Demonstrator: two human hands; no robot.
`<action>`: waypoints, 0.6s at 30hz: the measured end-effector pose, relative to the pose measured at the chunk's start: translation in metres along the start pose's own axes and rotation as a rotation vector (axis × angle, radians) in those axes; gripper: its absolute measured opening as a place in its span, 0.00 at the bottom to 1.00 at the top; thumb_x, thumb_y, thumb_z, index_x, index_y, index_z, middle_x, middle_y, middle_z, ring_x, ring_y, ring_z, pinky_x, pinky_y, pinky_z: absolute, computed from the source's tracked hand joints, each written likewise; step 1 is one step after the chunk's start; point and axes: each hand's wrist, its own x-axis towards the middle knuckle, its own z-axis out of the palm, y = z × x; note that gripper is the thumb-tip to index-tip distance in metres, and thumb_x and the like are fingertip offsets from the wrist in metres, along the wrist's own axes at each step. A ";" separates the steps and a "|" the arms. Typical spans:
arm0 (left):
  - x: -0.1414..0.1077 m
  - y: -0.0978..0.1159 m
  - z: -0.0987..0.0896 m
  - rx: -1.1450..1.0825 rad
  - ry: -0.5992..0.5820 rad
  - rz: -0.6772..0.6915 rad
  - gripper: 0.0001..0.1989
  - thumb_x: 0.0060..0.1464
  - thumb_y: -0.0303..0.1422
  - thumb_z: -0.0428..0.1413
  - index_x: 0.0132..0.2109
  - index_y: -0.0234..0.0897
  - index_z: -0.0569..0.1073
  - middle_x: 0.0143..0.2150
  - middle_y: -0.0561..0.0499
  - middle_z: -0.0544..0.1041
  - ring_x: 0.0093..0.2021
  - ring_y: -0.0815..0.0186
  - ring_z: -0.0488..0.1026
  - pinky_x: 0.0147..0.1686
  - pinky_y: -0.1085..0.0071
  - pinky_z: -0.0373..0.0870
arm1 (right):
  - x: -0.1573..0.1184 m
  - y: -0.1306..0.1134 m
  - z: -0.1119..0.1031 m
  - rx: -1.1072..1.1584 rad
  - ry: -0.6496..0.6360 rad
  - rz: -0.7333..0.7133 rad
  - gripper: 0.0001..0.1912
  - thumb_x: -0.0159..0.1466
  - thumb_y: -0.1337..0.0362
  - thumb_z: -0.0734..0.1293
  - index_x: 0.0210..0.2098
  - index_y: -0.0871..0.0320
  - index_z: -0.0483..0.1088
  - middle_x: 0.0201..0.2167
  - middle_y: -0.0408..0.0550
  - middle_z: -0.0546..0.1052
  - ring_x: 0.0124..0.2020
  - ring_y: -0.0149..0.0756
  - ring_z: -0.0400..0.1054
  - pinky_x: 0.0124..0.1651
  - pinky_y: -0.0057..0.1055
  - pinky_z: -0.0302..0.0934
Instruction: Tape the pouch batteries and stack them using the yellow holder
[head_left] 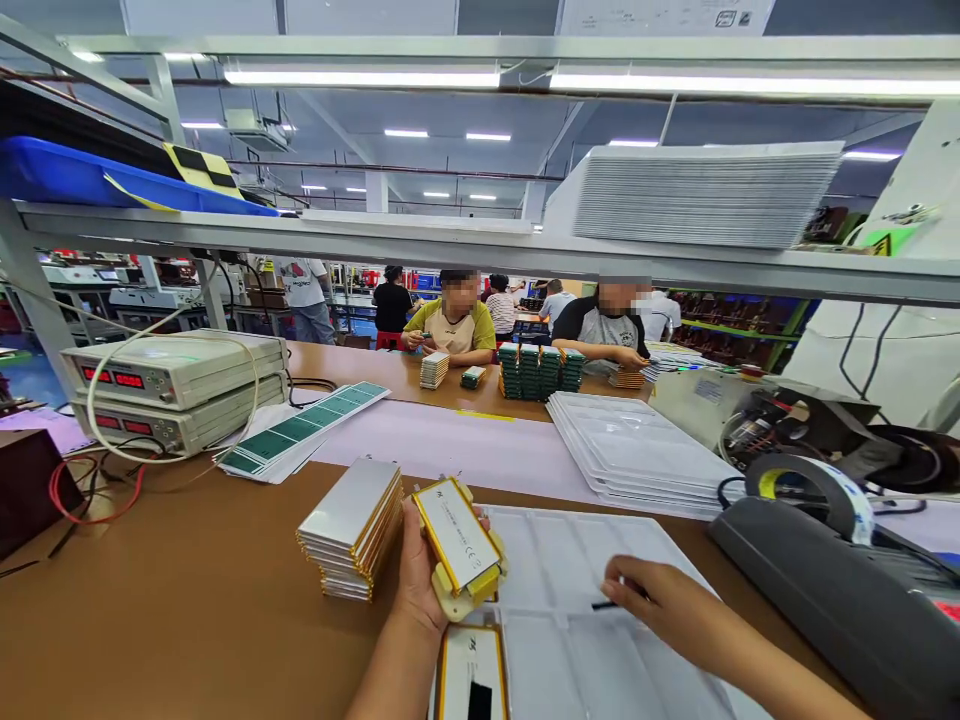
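Fingers of the left hand (416, 575) are closed around the back of a cream plastic holder (454, 600), gripping it with a yellow-edged pouch battery cell (456, 535) seated face up in it. The cell is held above the bench, and the print on its label is too small to read. Fingers of the right hand (656, 600) are curled inward, pinching a thin black item (604, 604); its type cannot be confirmed from this view. That hand is positioned over a white vacuum-formed tray (592, 545), to the right of the holder. A second yellow-edged cell (471, 675) lies in the tray at the near edge of the view, with a black strip on its face.

Just left of the left hand, a stack of silver pouch cells (349, 530) sits on the brown workbench (150, 600). Farther along are stacked white trays (637, 450), a fanned row of green-labelled cells (300, 430), two bench testers with red displays (172, 370), and a roll of tape (817, 495) beside a dark grey unit (817, 590). Across the bench, a seated co-worker (450, 335) and a second seated co-worker (604, 330) are working near upright stacks of green-topped cells (536, 370).
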 end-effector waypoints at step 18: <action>-0.007 -0.007 0.020 0.369 0.210 -0.050 0.23 0.40 0.25 0.54 0.47 0.32 0.66 0.33 0.42 0.76 0.40 0.52 0.72 0.38 0.57 0.69 | -0.021 0.037 0.022 0.077 0.060 -0.094 0.12 0.61 0.60 0.54 0.38 0.51 0.66 0.34 0.44 0.74 0.35 0.38 0.67 0.36 0.29 0.55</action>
